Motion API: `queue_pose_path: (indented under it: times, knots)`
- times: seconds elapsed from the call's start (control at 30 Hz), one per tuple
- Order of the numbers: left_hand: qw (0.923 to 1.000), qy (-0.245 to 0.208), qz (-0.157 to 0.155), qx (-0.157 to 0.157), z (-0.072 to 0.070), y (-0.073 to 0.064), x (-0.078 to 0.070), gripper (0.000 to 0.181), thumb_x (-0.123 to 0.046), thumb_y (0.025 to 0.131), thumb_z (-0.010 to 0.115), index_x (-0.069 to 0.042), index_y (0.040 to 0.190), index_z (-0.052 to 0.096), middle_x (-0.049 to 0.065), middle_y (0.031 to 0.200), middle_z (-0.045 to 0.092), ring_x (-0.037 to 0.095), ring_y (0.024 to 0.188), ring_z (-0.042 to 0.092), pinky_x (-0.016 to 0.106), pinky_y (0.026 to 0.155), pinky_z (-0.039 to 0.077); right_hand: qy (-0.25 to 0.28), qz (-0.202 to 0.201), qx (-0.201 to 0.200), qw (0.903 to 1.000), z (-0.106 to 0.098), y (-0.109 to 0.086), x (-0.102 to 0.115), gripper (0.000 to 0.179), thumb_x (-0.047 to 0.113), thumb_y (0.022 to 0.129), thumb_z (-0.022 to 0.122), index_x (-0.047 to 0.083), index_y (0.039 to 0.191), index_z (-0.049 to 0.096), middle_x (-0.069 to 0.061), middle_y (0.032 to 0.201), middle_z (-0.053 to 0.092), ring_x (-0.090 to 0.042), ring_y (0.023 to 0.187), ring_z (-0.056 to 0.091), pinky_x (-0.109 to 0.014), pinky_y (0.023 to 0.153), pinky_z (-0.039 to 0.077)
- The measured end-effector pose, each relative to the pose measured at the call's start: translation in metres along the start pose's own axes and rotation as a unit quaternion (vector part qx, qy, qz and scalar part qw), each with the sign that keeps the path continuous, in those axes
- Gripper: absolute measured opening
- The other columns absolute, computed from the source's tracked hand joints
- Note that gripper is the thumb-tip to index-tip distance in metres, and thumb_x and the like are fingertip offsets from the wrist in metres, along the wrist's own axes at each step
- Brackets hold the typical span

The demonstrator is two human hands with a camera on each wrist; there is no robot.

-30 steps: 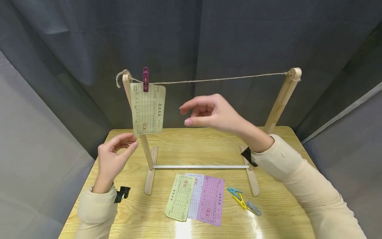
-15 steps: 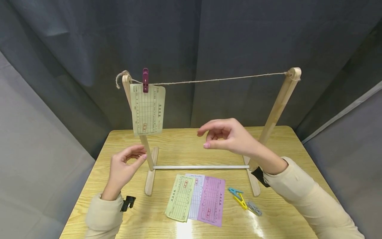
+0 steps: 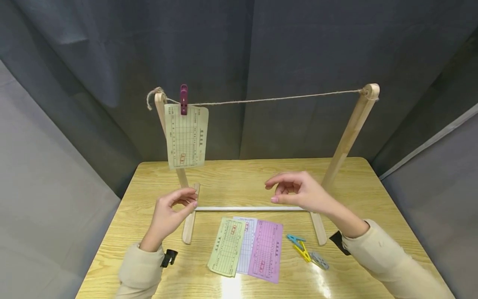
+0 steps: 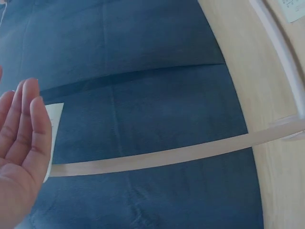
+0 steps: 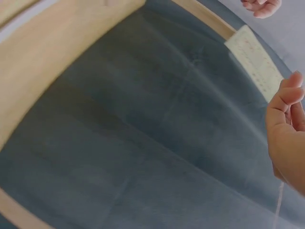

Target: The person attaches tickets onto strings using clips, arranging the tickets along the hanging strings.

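My left hand (image 3: 169, 216) hovers by the left foot of a wooden stand, fingers loosely bent, holding nothing. To the right, my right hand (image 3: 304, 193) hangs in the air with thumb and fingers apart, also holding nothing. A pale yellow-green printed slip (image 3: 186, 137) hangs from the twine (image 3: 261, 100) under a dark purple clothespin (image 3: 184, 99). On the table lie overlapping slips: a green slip (image 3: 225, 249), a white slip (image 3: 246, 249) partly covered, and a purple slip (image 3: 267, 251). Beside them are a blue clothespin (image 3: 296, 240), a yellow clothespin (image 3: 302, 252) and a grey clothespin (image 3: 319, 261).
The twine runs between the left post (image 3: 160, 110) and the right post (image 3: 349, 133). A white rod (image 3: 250, 208) joins the stand's feet low over the wooden table (image 3: 119, 257). Dark curtain (image 3: 298, 50) closes off the back.
Both hands have come down from near the hanging slip. The left hand has shifted right and lower, the right hand right and lower. The slips and clothespins stay put.
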State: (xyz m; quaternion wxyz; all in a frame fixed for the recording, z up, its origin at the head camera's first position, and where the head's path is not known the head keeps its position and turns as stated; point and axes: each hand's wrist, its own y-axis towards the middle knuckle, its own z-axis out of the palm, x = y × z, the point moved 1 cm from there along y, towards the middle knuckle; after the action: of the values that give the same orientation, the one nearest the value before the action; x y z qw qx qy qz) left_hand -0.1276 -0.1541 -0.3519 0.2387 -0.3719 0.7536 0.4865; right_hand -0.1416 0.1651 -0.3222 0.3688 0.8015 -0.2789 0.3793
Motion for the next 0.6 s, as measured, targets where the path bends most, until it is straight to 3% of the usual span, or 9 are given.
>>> queue_pose_path:
  times: [0.3, 0.6]
  knots:
    - [0.9991, 0.025, -0.01, 0.034, 0.008, -0.004, 0.012, 0.024, 0.015, 0.071, 0.068, 0.011, 0.094, 0.063, 0.018, 0.081, 0.065, 0.027, 0.068, 0.061, 0.04, 0.059, 0.052, 0.014, 0.045, 0.011, 0.9988, 0.004, -0.021, -0.03, 0.029, -0.002, 0.077, 0.068, -0.01, 0.104, 0.06, -0.007, 0.083, 0.065, -0.01, 0.066, 0.058, -0.022, 0.051, 0.047]
    - [0.9973, 0.014, -0.044, 0.058, 0.016, -0.011, 0.028, 0.022, 0.01, 0.076, 0.067, 0.01, 0.097, 0.062, 0.019, 0.084, 0.065, 0.029, 0.072, 0.061, 0.034, 0.062, 0.052, 0.013, 0.082, 0.01, 0.9965, 0.007, -0.043, -0.067, 0.031, 0.0, 0.078, 0.069, -0.01, 0.105, 0.06, -0.005, 0.079, 0.063, -0.01, 0.066, 0.057, -0.023, 0.053, 0.048]
